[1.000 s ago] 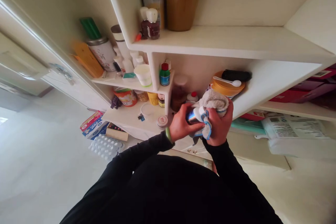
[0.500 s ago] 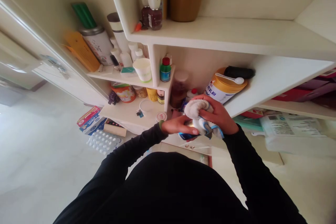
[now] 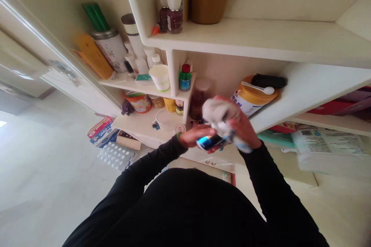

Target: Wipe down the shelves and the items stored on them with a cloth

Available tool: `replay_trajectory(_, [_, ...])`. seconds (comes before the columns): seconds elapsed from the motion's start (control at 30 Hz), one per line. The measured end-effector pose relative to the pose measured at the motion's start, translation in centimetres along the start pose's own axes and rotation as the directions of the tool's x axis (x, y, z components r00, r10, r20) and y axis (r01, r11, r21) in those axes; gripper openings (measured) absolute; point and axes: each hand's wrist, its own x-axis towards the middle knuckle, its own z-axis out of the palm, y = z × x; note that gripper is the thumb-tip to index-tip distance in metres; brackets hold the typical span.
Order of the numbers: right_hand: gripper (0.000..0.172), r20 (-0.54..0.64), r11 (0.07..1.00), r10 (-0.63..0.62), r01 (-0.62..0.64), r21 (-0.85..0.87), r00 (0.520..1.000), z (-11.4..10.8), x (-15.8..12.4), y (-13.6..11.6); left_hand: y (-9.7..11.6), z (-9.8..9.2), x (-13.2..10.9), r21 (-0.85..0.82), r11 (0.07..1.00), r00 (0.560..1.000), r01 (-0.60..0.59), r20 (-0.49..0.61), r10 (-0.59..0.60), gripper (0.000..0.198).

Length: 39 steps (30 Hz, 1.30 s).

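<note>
My left hand [image 3: 195,136] is closed around a small dark-blue, shiny cylindrical container [image 3: 208,142], which lies tilted in the fingers; its exact kind I cannot make out. Bunched in my right hand [image 3: 245,127] is a whitish cloth [image 3: 218,112] with blue at its edge, blurred by motion. The cloth hangs over the right end of the container, hiding it. Both hands are in front of the lower shelf compartment, near a yellow-lidded milk powder tin [image 3: 249,98] with a white scoop [image 3: 262,88] on top.
A green bottle with a red cap [image 3: 185,77] and a paper cup [image 3: 160,78] stand on the small shelf. Two nail polish bottles [image 3: 174,17] are on the upper shelf [image 3: 261,34]. To the left lie blister packs [image 3: 116,156] and boxes [image 3: 101,133]. A white cable [image 3: 162,117] rests below.
My right hand and the cloth have shifted up slightly off the container, so more of its blue side shows. My left hand still grips the container.
</note>
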Motion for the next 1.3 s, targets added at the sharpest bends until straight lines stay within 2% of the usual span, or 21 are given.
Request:
replay_trajectory(0.07, [0.033, 0.121, 0.995, -0.011, 0.023, -0.093, 0.993, 0.7, -0.4, -0.5, -0.5, 0.1, 0.2, -0.065, 0.997, 0.999, 0.03, 0.031, -0.028, 0.076])
replay_trajectory(0.17, [0.024, -0.009, 0.981, -0.053, 0.05, -0.19, 0.999, 1.4, -0.5, 0.3, -1.2, 0.1, 0.4, 0.016, 1.0, 0.99, -0.014, -0.143, 0.016, 0.078])
replay_trajectory(0.23, [0.024, -0.11, 0.968, -0.076, 0.047, -0.246, 0.991, 1.6, -0.5, 1.4, -1.3, 0.1, 0.4, 0.202, 0.979, 0.935, -0.026, -0.341, 0.095, 0.073])
replay_trajectory(0.3, [0.024, -0.192, 0.956, -0.101, 0.042, -0.289, 0.976, 1.8, -0.5, 2.3, -1.0, 0.0, 0.3, 0.406, 0.914, 0.846, 0.016, -0.493, 0.204, 0.067])
replay_trajectory(0.37, [0.025, -0.245, 0.954, -0.122, 0.045, -0.297, 0.962, 1.8, -0.6, 2.7, -0.5, -0.1, 0.0, 0.535, 0.843, 0.78, 0.056, -0.55, 0.298, 0.067])
replay_trajectory(0.4, [0.025, -0.253, 0.955, -0.128, 0.05, -0.292, 0.959, 1.8, -0.6, 2.7, -0.1, -0.2, -0.2, 0.557, 0.829, 0.776, 0.054, -0.546, 0.316, 0.069])
replay_trajectory(0.47, [0.025, -0.234, 0.966, -0.12, 0.059, -0.252, 0.965, 1.5, -0.5, 2.1, 0.7, -0.3, -0.5, 0.491, 0.871, 0.869, 0.014, -0.437, 0.232, 0.073])
replay_trajectory(0.53, [0.026, -0.189, 0.983, -0.104, 0.072, -0.171, 0.977, 1.1, -0.3, 1.4, 1.5, -0.4, -0.9, 0.297, 0.955, 0.981, -0.009, -0.18, 0.065, 0.078])
replay_trajectory(0.6, [0.029, -0.162, 0.99, -0.109, 0.093, -0.103, 0.981, 0.7, -0.1, 0.8, 2.1, -0.2, -1.1, 0.123, 0.992, 0.999, 0.016, 0.035, -0.021, 0.077])
replay_trajectory(0.63, [0.029, -0.165, 0.99, -0.121, 0.107, -0.091, 0.979, 0.5, 0.0, 0.6, 2.2, 0.0, -1.1, 0.091, 0.996, 0.998, 0.018, 0.057, -0.023, 0.075])
replay_trajectory(0.7, [0.028, -0.189, 0.983, -0.157, 0.135, -0.124, 0.969, 0.6, 0.1, 0.7, 2.3, 0.5, -1.0, 0.183, 0.983, 0.997, -0.015, -0.066, 0.028, 0.068])
replay_trajectory(0.73, [0.026, -0.207, 0.977, -0.174, 0.143, -0.159, 0.963, 0.7, 0.1, 0.9, 2.2, 0.7, -0.9, 0.305, 0.952, 0.981, -0.02, -0.176, 0.077, 0.065])
replay_trajectory(0.8, [0.022, -0.25, 0.959, -0.208, 0.147, -0.244, 0.945, 1.1, 0.1, 1.5, 1.9, 1.0, -0.6, 0.589, 0.806, 0.885, 0.057, -0.403, 0.232, 0.064])
replay_trajectory(0.87, [0.02, -0.285, 0.937, -0.236, 0.139, -0.32, 0.929, 1.5, 0.1, 1.9, 1.6, 1.0, -0.3, 0.745, 0.642, 0.769, 0.181, -0.515, 0.38, 0.071])
replay_trajectory(0.9, [0.021, -0.29, 0.93, -0.241, 0.135, -0.342, 0.926, 1.5, 0.1, 2.0, 1.5, 0.8, -0.2, 0.766, 0.612, 0.746, 0.197, -0.522, 0.414, 0.074])
replay_trajectory(0.93, [0.022, -0.279, 0.927, -0.24, 0.135, -0.349, 0.93, 1.5, 0.1, 1.9, 1.5, 0.6, -0.1, 0.76, 0.628, 0.76, 0.165, -0.504, 0.41, 0.074])
replay_trajectory(1.0, [0.023, -0.221, 0.936, -0.224, 0.147, -0.318, 0.949, 1.2, 0.2, 1.5, 1.5, 0.2, -0.2, 0.642, 0.766, 0.871, 0.021, -0.388, 0.302, 0.068])
replay_trajectory(1.07, [0.022, -0.179, 0.952, -0.214, 0.164, -0.26, 0.96, 0.8, 0.2, 1.0, 1.6, -0.1, -0.4, 0.392, 0.917, 0.968, -0.068, -0.199, 0.156, 0.064])
replay_trajectory(1.13, [0.02, -0.196, 0.956, -0.222, 0.175, -0.234, 0.955, 0.5, 0.2, 0.9, 1.6, 0.1, -0.6, 0.222, 0.973, 0.986, -0.054, -0.139, 0.087, 0.067])
replay_trajectory(1.2, [0.019, -0.247, 0.945, -0.252, 0.182, -0.272, 0.936, 0.8, 0.0, 1.2, 1.4, 0.4, -0.5, 0.285, 0.958, 0.945, -0.032, -0.303, 0.121, 0.071])
replay_trajectory(1.3, [0.023, -0.282, 0.894, -0.334, 0.207, -0.397, 0.899, 1.7, -0.3, 2.3, 0.8, 0.7, 0.1, 0.595, 0.802, 0.793, 0.055, -0.514, 0.326, 0.08])
